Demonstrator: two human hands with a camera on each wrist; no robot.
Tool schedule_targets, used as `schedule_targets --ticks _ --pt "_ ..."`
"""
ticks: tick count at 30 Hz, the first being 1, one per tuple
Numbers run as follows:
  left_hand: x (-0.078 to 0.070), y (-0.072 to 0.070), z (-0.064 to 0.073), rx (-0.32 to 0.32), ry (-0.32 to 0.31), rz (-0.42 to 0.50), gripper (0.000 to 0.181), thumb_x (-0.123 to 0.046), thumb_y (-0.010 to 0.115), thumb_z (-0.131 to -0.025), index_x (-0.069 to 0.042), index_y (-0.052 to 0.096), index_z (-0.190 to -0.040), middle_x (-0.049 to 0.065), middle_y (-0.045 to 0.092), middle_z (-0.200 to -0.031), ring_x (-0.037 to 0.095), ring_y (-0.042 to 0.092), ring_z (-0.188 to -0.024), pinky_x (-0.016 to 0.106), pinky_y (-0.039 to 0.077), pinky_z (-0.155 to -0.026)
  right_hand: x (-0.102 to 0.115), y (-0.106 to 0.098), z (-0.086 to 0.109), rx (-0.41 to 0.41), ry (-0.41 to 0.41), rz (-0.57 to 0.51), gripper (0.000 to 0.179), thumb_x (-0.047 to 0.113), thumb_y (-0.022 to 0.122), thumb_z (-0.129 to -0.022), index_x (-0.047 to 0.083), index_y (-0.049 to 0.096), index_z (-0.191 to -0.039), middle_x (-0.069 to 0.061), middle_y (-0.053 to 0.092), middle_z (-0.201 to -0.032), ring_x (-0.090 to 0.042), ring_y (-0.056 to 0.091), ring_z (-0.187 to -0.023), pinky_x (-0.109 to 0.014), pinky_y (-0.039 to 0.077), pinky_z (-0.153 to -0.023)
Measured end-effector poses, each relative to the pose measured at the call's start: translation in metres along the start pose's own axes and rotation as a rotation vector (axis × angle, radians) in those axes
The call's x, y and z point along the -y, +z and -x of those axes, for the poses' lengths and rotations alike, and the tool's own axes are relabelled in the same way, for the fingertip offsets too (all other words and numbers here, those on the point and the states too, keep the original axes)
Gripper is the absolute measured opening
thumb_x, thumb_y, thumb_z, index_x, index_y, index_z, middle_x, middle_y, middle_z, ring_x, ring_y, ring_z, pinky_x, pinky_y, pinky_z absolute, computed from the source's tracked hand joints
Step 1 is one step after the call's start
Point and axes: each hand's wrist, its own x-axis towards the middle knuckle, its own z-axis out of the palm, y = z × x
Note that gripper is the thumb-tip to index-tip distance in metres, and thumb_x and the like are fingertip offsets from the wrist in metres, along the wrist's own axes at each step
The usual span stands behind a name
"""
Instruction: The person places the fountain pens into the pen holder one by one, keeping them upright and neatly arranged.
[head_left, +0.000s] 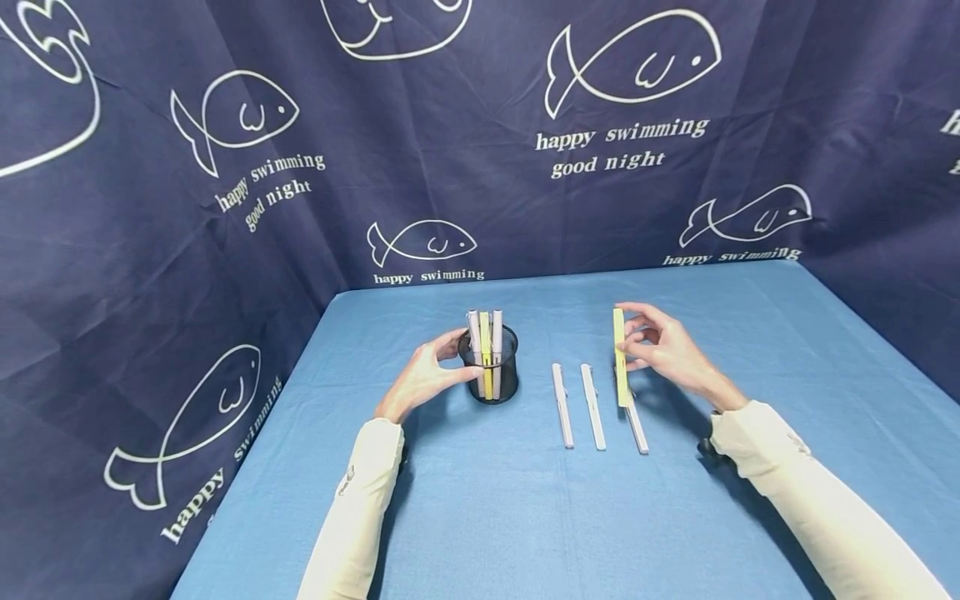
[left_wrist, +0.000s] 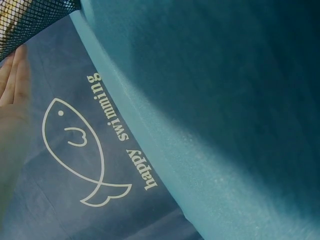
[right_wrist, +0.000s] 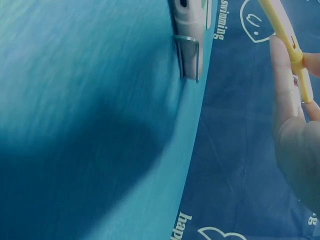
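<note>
Yellow capped pen (head_left: 620, 358) is in the right hand (head_left: 667, 350), right of centre in the head frame, pinched between thumb and fingers and tilted slightly; the right wrist view shows it at upper right against the navy backdrop (head_left: 480, 150). Its lower end overlaps a pale pen (head_left: 638, 431) lying on the blue tablecloth (head_left: 487, 517); whether they touch cannot be told. Two more pale pens, the left one (head_left: 562, 408) and the middle one (head_left: 593, 408), lie side by side to the left of that pair, apart from each other. At mid-frame stands a black mesh pen holder (head_left: 507, 385), with a yellow pen between two pale ones upright inside. Left hand (head_left: 423, 375) grips it from the left, thumb at the front and fingers behind. White fish outlines and "happy swimming" lettering mark the backdrop across the top.
</note>
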Motion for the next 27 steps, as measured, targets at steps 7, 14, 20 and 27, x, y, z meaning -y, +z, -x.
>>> schedule_targets --ticks 7,14,20,27 --pt "0.000 0.000 0.000 -0.003 0.000 0.006 0.082 -0.038 0.086 -0.083 -0.013 0.051 -0.153 0.010 0.065 -0.136 0.032 0.056 -0.130 0.055 0.040 -0.112 0.003 0.011 -0.008 -0.022 -0.059 -0.022 0.060 -0.014 0.061 -0.093 0.004 0.049 -0.149 -0.019 0.054 -0.108 -0.013 0.064 -0.090 -0.043 0.063 -0.067" --pt "0.001 0.000 0.000 -0.005 0.004 0.013 0.082 -0.038 0.086 -0.083 -0.012 0.051 -0.153 0.011 0.064 -0.137 0.033 0.056 -0.130 0.055 0.039 -0.113 0.006 0.022 -0.016 -0.026 -0.113 -0.066 0.061 -0.017 0.062 -0.092 0.003 0.050 -0.149 -0.022 0.054 -0.109 -0.012 0.065 -0.090 -0.043 0.063 -0.067" --pt "0.001 0.000 0.000 -0.003 -0.001 0.017 0.083 -0.038 0.087 -0.082 -0.013 0.051 -0.153 0.010 0.064 -0.137 0.033 0.055 -0.131 0.055 0.039 -0.113 0.009 0.030 -0.021 -0.014 -0.131 -0.086 0.063 -0.020 0.060 -0.092 0.006 0.051 -0.149 -0.023 0.054 -0.111 -0.012 0.065 -0.092 -0.042 0.063 -0.068" --pt "0.002 -0.001 0.000 -0.005 0.006 0.016 0.083 -0.040 0.087 -0.082 -0.014 0.052 -0.152 0.009 0.063 -0.139 0.032 0.056 -0.130 0.055 0.040 -0.112 0.011 0.038 -0.027 0.009 -0.176 -0.083 0.060 -0.014 0.064 -0.094 0.005 0.050 -0.149 -0.025 0.053 -0.113 -0.021 0.066 -0.093 -0.042 0.063 -0.066"
